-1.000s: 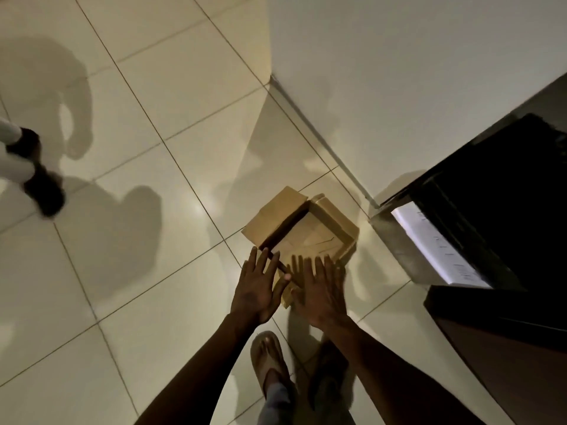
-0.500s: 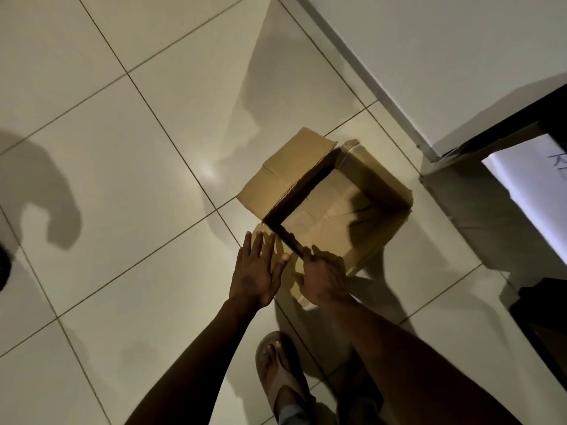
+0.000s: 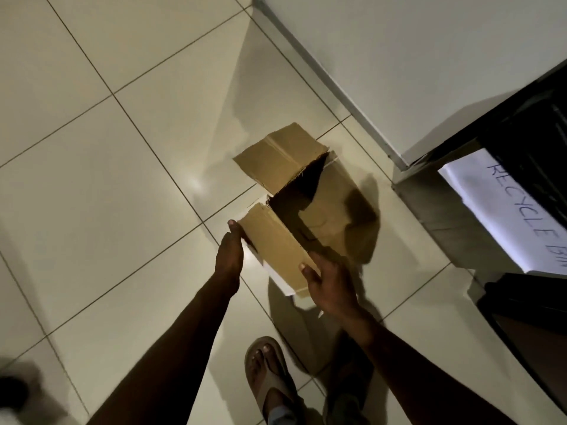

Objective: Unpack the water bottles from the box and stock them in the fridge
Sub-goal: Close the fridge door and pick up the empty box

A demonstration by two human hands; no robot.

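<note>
An open brown cardboard box [image 3: 334, 216] is raised off the tiled floor between my hands, its flaps spread and its inside dark; no bottles show in it. My left hand [image 3: 229, 253] holds the near flap's left end, thumb up along its edge. My right hand [image 3: 329, 280] grips the same flap's right end, thumb on top and fingers behind. No fridge is in view.
A dark bin [image 3: 521, 191] with a white sheet reading "RECYCLE BIN" [image 3: 503, 210] stands at the right against the white wall [image 3: 414, 56]. My sandalled foot [image 3: 270, 381] is on the floor below the box. A dark blurred object [image 3: 12, 391] sits at the lower left.
Both hands went from lying flat over the box's near edge to holding its near flap. The box has lifted and tipped, and the view has moved closer to the bin.
</note>
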